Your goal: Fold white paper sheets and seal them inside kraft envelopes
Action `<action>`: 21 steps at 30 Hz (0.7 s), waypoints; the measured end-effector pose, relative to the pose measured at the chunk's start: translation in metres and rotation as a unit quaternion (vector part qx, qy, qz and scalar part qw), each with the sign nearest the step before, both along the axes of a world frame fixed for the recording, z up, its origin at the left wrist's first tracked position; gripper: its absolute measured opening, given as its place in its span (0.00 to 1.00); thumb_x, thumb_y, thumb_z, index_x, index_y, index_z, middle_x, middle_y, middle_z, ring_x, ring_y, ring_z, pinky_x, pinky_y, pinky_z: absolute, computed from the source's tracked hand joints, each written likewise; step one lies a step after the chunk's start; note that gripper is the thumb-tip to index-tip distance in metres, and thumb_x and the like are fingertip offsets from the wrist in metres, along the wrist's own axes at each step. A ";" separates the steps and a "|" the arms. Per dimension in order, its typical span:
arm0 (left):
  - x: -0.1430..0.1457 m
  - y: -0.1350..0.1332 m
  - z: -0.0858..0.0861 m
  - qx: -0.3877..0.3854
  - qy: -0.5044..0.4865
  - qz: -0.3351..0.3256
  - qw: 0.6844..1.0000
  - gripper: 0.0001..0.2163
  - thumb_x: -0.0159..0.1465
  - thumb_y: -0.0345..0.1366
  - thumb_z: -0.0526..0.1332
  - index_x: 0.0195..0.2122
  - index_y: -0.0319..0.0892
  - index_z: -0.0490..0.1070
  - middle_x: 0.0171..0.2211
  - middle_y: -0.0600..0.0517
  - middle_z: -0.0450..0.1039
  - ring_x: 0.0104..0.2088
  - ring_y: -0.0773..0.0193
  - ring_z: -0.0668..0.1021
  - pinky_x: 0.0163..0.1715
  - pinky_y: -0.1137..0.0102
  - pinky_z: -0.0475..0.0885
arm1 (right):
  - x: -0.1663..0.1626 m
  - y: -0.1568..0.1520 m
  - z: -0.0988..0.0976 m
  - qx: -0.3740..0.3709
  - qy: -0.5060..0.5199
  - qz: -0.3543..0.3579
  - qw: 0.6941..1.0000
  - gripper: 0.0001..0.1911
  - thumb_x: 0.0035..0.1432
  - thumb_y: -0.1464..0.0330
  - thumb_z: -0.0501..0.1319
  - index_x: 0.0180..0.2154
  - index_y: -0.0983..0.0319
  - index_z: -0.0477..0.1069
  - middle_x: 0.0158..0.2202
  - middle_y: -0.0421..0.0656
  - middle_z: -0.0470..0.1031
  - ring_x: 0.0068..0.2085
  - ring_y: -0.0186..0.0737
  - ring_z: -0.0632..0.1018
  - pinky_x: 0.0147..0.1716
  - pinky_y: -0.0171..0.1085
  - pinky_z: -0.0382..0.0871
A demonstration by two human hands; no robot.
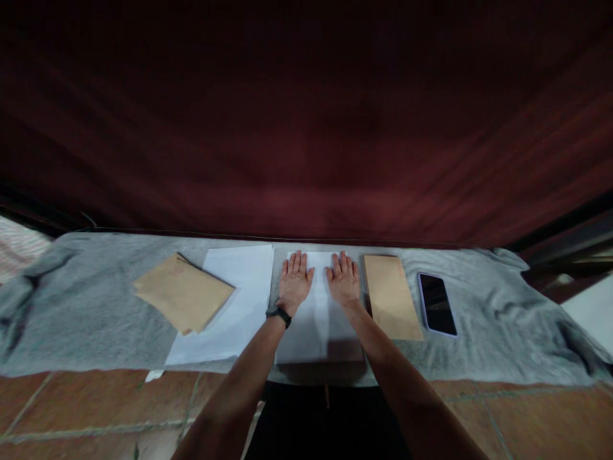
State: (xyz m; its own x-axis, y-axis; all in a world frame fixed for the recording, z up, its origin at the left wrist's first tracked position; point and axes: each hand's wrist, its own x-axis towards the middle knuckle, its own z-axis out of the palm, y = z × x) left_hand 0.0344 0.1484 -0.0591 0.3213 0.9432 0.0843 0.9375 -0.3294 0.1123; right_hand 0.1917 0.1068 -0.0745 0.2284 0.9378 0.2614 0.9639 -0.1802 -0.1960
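Note:
A white sheet of paper (316, 319) lies in front of me on a grey cloth. My left hand (295, 279) rests palm down on its left edge, fingers stretched out, a dark band around the wrist. Flat on the right edge of the same sheet is my right hand (343, 279), its fingers also extended. Neither hand holds anything. Just right of my right hand sits a stack of brown envelopes (393, 297). To the left of my left hand are more white sheets (239, 306), with brown envelopes (184, 294) fanned loosely over their left part.
A phone (437, 303) with a dark screen lies right of the envelope stack. The grey cloth (498, 319) covers the long narrow surface and is wrinkled at both ends. A dark red curtain (306, 160) hangs behind it. Brown floor tiles (96, 402) show along the near side.

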 end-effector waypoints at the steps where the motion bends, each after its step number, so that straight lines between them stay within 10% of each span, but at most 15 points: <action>1: 0.001 0.000 0.000 0.001 0.001 0.001 1.000 0.29 0.74 0.45 0.43 0.72 0.35 0.48 0.72 0.43 0.48 0.73 0.54 0.51 0.71 0.56 0.46 | 0.000 0.000 0.000 0.000 0.000 -0.001 1.000 0.30 0.73 0.59 0.47 0.69 0.65 0.56 0.71 0.56 0.54 0.70 0.53 0.59 0.67 0.53 0.50; 21: 0.002 -0.001 -0.003 0.005 -0.011 0.003 1.000 0.31 0.74 0.49 0.42 0.72 0.35 0.49 0.73 0.42 0.47 0.73 0.53 0.51 0.71 0.56 0.45 | 0.000 -0.001 0.001 -0.039 0.018 -0.013 0.999 0.33 0.73 0.56 0.43 0.71 0.67 0.52 0.72 0.55 0.51 0.71 0.54 0.56 0.68 0.54 0.44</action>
